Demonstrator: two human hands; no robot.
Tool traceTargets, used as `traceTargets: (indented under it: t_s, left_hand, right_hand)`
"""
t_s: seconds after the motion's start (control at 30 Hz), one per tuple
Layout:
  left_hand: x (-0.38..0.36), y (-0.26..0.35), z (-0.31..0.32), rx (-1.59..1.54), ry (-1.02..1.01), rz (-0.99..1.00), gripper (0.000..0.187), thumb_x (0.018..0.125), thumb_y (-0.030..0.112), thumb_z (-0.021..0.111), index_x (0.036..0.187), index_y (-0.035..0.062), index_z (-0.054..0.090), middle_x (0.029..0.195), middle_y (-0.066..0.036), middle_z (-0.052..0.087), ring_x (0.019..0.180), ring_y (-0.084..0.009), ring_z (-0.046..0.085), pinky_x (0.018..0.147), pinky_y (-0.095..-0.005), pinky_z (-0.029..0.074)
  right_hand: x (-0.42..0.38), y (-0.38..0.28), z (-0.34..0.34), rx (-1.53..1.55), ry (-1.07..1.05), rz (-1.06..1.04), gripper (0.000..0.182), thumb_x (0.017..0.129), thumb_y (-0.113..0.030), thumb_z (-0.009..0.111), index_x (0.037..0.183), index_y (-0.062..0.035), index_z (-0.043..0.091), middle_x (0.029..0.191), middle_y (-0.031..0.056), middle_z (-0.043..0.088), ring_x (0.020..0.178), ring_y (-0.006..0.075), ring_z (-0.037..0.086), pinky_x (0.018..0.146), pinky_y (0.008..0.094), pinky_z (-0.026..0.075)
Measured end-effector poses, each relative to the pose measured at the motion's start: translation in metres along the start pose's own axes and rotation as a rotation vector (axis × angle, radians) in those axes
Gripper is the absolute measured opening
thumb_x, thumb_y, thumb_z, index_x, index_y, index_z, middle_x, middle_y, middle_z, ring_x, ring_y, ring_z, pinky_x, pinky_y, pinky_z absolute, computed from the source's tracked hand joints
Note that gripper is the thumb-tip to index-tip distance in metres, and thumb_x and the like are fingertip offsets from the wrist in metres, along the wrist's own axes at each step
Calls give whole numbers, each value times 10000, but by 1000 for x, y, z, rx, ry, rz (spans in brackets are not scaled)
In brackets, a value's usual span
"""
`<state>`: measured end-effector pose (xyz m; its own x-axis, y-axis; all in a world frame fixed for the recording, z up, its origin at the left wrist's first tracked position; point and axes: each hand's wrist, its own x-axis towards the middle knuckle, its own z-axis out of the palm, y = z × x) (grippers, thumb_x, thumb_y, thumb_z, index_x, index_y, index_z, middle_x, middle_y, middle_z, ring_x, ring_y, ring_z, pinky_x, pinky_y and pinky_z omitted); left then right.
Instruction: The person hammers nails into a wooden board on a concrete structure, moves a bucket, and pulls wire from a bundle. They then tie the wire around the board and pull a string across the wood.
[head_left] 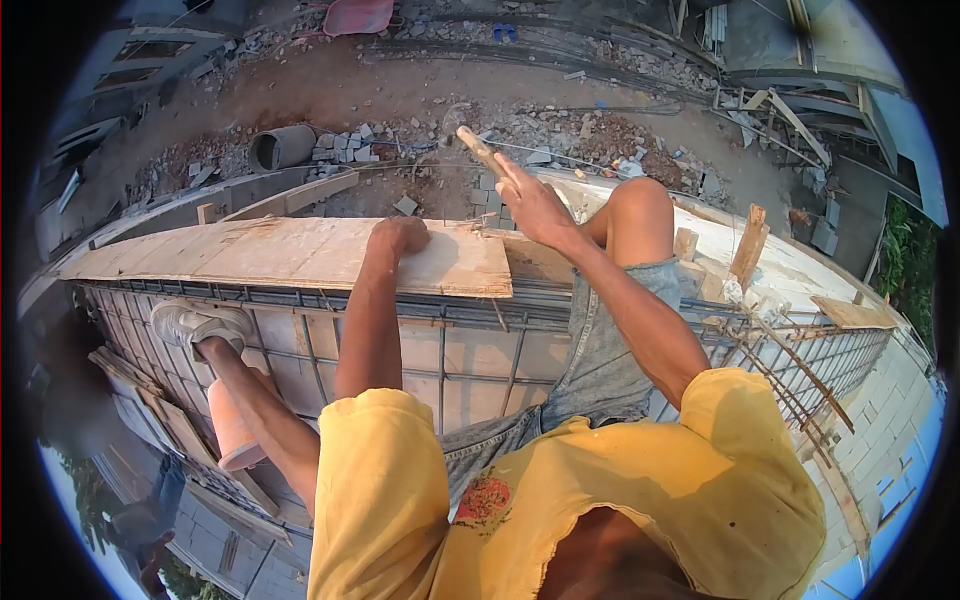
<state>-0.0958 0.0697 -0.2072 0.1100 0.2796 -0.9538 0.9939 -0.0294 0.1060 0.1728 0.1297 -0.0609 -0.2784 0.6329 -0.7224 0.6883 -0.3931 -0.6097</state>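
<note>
My left hand (400, 238) is closed and rests on a long plywood board (250, 250) near its far edge. Whatever its curled fingers hold, if anything, is hidden. My right hand (535, 205) grips the wooden handle of a hammer (480, 150), raised beyond the board's right end; its head is hard to make out against the rubble. Small nail-like bits (480, 228) show at the board's far edge, between the two hands. Below the board runs a cage of steel rebar (440, 345), with my legs on either side.
An orange bucket-like container (240, 420) is beside my lower leg at left. Upright wood pieces (748, 248) stand on the right. Rebar ends (800, 375) stick out at the right. Far below lie rubble, a concrete pipe (283, 148) and a pink tub (357, 16).
</note>
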Motion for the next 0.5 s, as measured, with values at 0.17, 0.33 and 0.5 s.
traceTargets:
  t_s: [0.17,0.33,0.5]
  left_hand:
    - [-31,15,-16,-47,103,8,419,913,240,481,1238,117,716,1371,-128,635,1292,-320,587,1078,-416,463]
    - [-4,6,-25,-12,84,5,434,941,263,461,1276,108,689,1393,-128,616,1311,-322,566,1098,-419,438]
    - [-21,12,-8,-42,108,-21,424,915,217,475,1247,99,710,1370,-141,633,1294,-329,585,1083,-402,456]
  right_hand:
    - [8,2,5,40,266,-46,578,1032,-283,488,1571,-164,317,1047,276,691,961,454,672,850,542,504]
    - [34,49,28,-276,-85,-213,583,1025,-302,489,1568,-158,331,1177,278,674,1132,429,644,977,513,488]
    - [23,7,-9,105,342,-170,576,1027,-314,486,1561,-143,357,1105,282,682,1073,421,658,923,497,478]
